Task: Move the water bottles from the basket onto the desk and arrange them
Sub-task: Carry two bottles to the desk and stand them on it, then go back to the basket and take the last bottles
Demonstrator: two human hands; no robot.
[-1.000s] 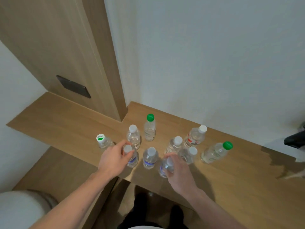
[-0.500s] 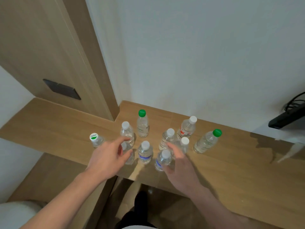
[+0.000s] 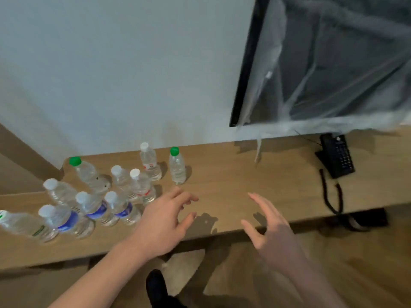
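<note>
Bottles [image 3: 124, 207] crowd my empty, loose-fingered left hand [image 3: 164, 225]; a careless sweep could topple them, right hand [image 3: 273, 236] empty too.

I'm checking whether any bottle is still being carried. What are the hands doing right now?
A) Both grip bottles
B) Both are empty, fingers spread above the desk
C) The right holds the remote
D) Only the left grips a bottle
B: the left hand and right hand hold nothing, spread over the desk.
</note>
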